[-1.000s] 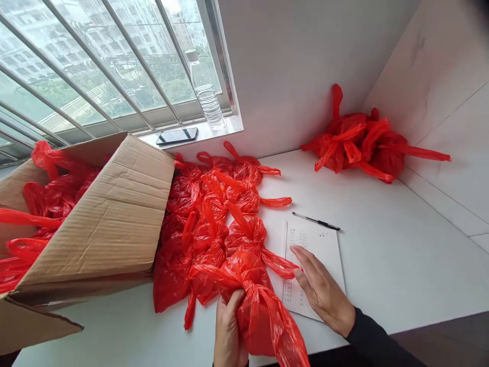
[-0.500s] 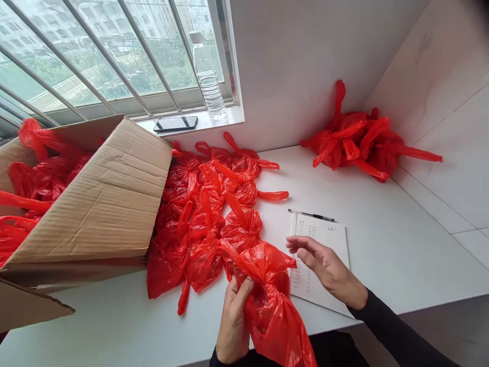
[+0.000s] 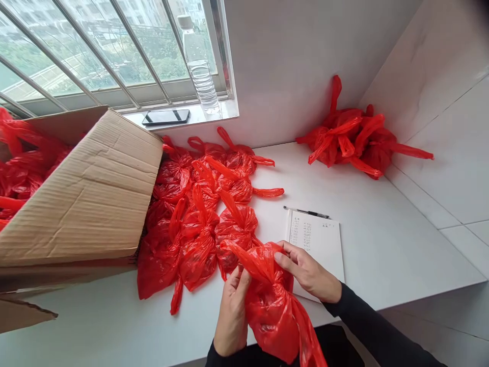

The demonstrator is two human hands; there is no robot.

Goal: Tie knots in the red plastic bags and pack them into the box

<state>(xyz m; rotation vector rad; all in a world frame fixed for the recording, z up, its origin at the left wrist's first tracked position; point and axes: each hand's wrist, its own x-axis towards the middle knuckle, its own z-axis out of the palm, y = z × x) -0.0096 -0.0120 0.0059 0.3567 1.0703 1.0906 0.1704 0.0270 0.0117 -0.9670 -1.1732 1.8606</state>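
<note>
A knotted red plastic bag (image 3: 273, 311) hangs over the table's front edge between my two hands. My left hand (image 3: 235, 306) is closed on its left side, thumb toward me. On the upper right, my right hand (image 3: 301, 270) pinches the plastic near the knot. What the bag contains is hidden by the film. Just beyond it, several tied red bags (image 3: 200, 244) lie in rows, their handle loops sticking up. Beneath my right hand rests an open notebook (image 3: 321, 239) with handwritten columns, and a black pen (image 3: 307, 212) lies along its top edge.
On the left, a cardboard box (image 3: 95, 193) full of red bags lies tilted with a flap jutting out. A heap of red bags (image 3: 347, 140) sits in the far right corner. The windowsill holds a phone (image 3: 166, 117) and a water bottle (image 3: 201, 71).
My right hand has moved left from above the notebook and taken hold of the bag's upper right. My left hand keeps its grip. The view has shifted slightly.
</note>
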